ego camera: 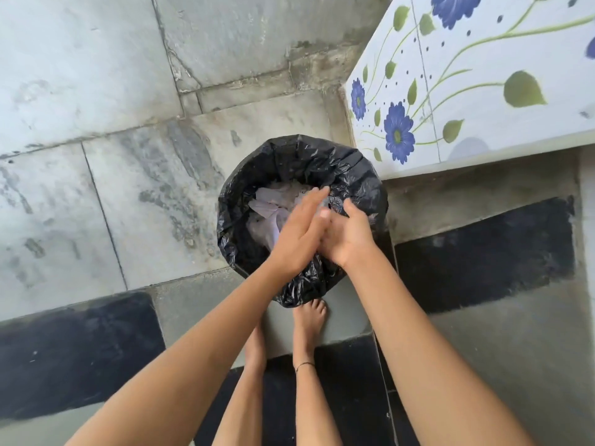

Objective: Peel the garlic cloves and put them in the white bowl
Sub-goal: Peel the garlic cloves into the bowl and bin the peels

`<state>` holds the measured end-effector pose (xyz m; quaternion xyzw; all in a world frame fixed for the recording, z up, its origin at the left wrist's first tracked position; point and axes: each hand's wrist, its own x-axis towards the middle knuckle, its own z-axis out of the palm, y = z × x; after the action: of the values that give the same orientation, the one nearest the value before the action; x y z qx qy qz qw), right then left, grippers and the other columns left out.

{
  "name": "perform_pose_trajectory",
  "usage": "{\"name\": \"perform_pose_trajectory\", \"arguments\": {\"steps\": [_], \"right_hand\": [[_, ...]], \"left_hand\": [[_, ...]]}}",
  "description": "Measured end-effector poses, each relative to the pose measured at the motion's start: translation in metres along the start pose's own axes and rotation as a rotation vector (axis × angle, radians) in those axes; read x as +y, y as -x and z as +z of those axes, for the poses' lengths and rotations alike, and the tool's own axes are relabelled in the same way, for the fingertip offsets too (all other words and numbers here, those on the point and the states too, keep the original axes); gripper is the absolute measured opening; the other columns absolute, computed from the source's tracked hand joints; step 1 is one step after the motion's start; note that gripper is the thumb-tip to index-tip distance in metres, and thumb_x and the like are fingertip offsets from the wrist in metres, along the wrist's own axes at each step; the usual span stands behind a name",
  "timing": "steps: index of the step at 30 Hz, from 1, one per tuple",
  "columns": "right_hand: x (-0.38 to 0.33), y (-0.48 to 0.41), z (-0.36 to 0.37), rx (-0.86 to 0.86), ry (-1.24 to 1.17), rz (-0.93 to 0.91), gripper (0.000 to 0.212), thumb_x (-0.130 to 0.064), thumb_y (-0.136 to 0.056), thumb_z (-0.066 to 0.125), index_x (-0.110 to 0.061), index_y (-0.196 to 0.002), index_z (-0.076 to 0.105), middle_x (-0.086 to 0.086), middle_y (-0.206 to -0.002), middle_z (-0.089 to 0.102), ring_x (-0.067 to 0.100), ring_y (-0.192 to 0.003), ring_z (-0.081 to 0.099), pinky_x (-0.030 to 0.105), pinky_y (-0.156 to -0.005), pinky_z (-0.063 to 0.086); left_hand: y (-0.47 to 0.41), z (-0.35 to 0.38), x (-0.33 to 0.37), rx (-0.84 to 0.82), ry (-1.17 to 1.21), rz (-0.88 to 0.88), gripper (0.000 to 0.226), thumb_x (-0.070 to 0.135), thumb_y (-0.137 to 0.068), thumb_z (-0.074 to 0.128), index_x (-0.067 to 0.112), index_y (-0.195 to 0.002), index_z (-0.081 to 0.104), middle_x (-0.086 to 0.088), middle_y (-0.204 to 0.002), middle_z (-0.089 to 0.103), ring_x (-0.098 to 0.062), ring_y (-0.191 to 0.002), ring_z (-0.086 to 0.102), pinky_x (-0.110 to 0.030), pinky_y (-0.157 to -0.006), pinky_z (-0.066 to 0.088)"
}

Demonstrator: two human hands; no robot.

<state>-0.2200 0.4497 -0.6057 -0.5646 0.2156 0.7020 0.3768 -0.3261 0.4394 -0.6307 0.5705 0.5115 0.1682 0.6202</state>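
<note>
Both my hands are held over a waste bin lined with a black plastic bag [299, 156], which stands on the floor. My left hand [299, 233] is flat with its fingers stretched out, its palm pressed against my right hand [347, 233], whose fingers curl slightly. Nothing solid shows between the palms. Inside the bin lie whitish papery scraps and crumpled paper [273, 207]. No garlic cloves and no white bowl are in view.
A wall of white tiles painted with blue flowers [467, 78] rises at the upper right, close beside the bin. The floor is grey stone slabs [96, 140] with black patches. My bare feet [309, 320] stand right at the bin's near side.
</note>
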Motion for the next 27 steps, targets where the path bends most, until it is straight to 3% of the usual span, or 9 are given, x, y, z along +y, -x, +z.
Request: {"name": "perform_pose_trajectory", "arguments": {"steps": [2, 5, 6, 9, 11, 14, 16, 22, 27], "right_hand": [[-0.001, -0.003, 0.004, -0.010, -0.011, 0.018, 0.065, -0.050, -0.099, 0.023, -0.003, -0.141, 0.037, 0.017, -0.146, 0.038, 0.032, -0.134, 0.038, 0.042, -0.111, 0.027], [0.005, 0.003, 0.001, -0.080, -0.002, 0.007, 0.063, -0.051, -0.099, 0.021, -0.007, -0.141, 0.038, 0.013, -0.149, 0.035, 0.027, -0.138, 0.030, 0.039, -0.111, 0.023], [0.007, 0.005, -0.003, -0.062, 0.050, -0.064, 0.059, -0.048, -0.100, 0.022, -0.008, -0.141, 0.039, 0.011, -0.148, 0.037, 0.025, -0.137, 0.033, 0.036, -0.108, 0.026], [0.011, 0.009, -0.010, 0.143, 0.481, -0.418, 0.042, -0.032, -0.100, 0.038, -0.013, -0.136, 0.046, 0.003, -0.139, 0.049, 0.015, -0.127, 0.046, 0.020, -0.095, 0.035], [0.016, 0.015, -0.017, 0.208, 0.781, -0.609, 0.037, -0.024, -0.097, 0.046, -0.014, -0.132, 0.050, 0.001, -0.134, 0.053, 0.010, -0.121, 0.049, 0.014, -0.091, 0.037], [0.022, 0.030, -0.024, 0.213, 1.224, -0.730, 0.042, -0.028, -0.094, 0.050, -0.015, -0.134, 0.048, -0.001, -0.137, 0.051, 0.014, -0.127, 0.045, 0.029, -0.105, 0.035], [0.021, 0.055, -0.019, 0.248, 1.420, -0.847, 0.047, -0.031, -0.092, 0.054, -0.015, -0.135, 0.047, -0.001, -0.138, 0.050, 0.016, -0.127, 0.044, 0.032, -0.104, 0.032], [0.022, 0.195, 0.010, 0.311, 1.604, -1.067, 0.050, -0.029, -0.089, 0.058, -0.008, -0.134, 0.048, 0.006, -0.136, 0.052, 0.023, -0.125, 0.048, 0.036, -0.106, 0.032], [0.043, 0.346, 0.022, 0.419, 1.502, -1.282, 0.049, -0.019, -0.086, 0.063, -0.002, -0.130, 0.052, 0.013, -0.132, 0.055, 0.028, -0.123, 0.051, 0.040, -0.105, 0.039]], "left_hand": [[0.006, 0.014, -0.006, -0.095, -0.062, 0.032, 0.048, 0.036, -0.100, 0.029, 0.023, -0.146, 0.032, 0.004, -0.154, 0.028, -0.011, -0.144, 0.017, -0.032, -0.118, 0.012], [0.001, -0.010, -0.038, -0.040, -0.369, -0.438, 0.045, 0.035, -0.103, 0.026, 0.026, -0.146, 0.031, -0.001, -0.158, 0.016, -0.017, -0.146, 0.010, -0.042, -0.117, 0.010], [0.000, -0.019, -0.041, -0.003, -0.391, -0.463, 0.045, 0.034, -0.102, 0.028, 0.023, -0.146, 0.033, -0.003, -0.157, 0.019, -0.017, -0.145, 0.014, -0.040, -0.115, 0.015], [0.001, -0.030, -0.030, 0.155, -0.275, -0.297, 0.043, 0.032, -0.100, 0.039, 0.018, -0.141, 0.040, -0.003, -0.146, 0.040, -0.020, -0.131, 0.040, -0.029, -0.098, 0.032], [0.010, -0.032, -0.016, 0.204, -0.310, -0.243, 0.042, 0.031, -0.097, 0.046, 0.018, -0.137, 0.044, -0.001, -0.139, 0.047, -0.021, -0.118, 0.050, -0.027, -0.087, 0.036], [0.034, -0.042, 0.004, 0.262, -0.362, -0.243, 0.042, 0.027, -0.093, 0.053, 0.016, -0.133, 0.048, 0.000, -0.137, 0.049, -0.019, -0.119, 0.050, -0.023, -0.084, 0.035], [0.052, -0.051, 0.031, 0.272, -0.383, -0.206, 0.043, 0.027, -0.092, 0.056, 0.015, -0.133, 0.049, 0.000, -0.137, 0.049, -0.018, -0.121, 0.049, -0.021, -0.086, 0.033], [0.132, -0.087, 0.156, 0.257, -0.515, -0.082, 0.048, 0.029, -0.092, 0.055, 0.018, -0.137, 0.044, 0.001, -0.140, 0.046, -0.019, -0.125, 0.046, -0.033, -0.099, 0.037], [0.215, -0.108, 0.275, 0.218, -0.669, 0.068, 0.058, 0.036, -0.092, 0.053, 0.018, -0.144, 0.034, 0.002, -0.150, 0.033, -0.017, -0.138, 0.030, -0.034, -0.113, 0.023]]}}
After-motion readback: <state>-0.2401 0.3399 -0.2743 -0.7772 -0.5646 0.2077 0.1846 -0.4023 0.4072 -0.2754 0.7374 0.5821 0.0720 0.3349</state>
